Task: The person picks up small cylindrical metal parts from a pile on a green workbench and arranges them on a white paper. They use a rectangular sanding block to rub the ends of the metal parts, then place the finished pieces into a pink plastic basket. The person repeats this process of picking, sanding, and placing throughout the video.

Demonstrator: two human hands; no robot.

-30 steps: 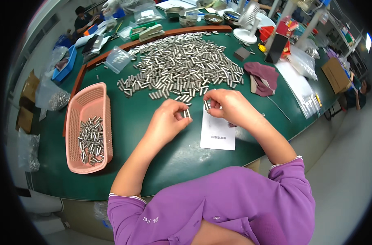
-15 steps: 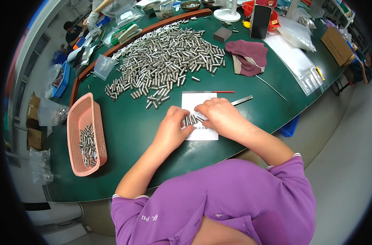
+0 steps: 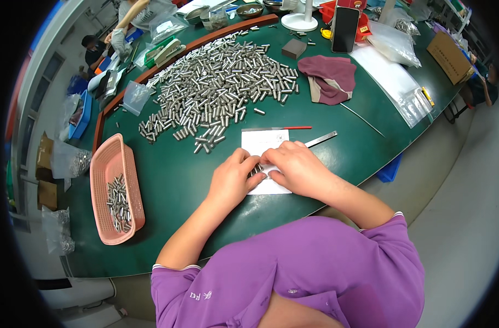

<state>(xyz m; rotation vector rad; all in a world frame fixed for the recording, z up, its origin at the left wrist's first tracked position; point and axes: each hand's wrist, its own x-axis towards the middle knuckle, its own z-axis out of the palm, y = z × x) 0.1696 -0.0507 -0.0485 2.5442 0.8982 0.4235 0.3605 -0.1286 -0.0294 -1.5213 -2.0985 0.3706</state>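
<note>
Over a white sheet of paper [image 3: 252,143], my two hands meet around a small row of short metal pins [image 3: 255,170]. My left hand [image 3: 233,177] curls about the row's left side, thumb at the near end. From the other side my right hand [image 3: 297,169] closes in with bent fingers, its fingertips at the same pins. The fingers cover most of the row. A large heap of similar loose pins [image 3: 216,82] lies beyond my hands. A pink plastic basket [image 3: 137,186] on the left holds more pins.
A red thin stick [image 3: 299,128] and a flat metal strip [image 3: 321,139] lie by the paper. Farther right are a maroon cloth [image 3: 334,82], a thin rod [image 3: 363,120] and a phone [image 3: 345,30]. A dark block [image 3: 294,48] sits behind the cloth. A brown wooden rail [image 3: 206,37] borders the heap.
My hands have come closer together over the paper, and the fingers now hide more of the pins. The view has shifted slightly.
</note>
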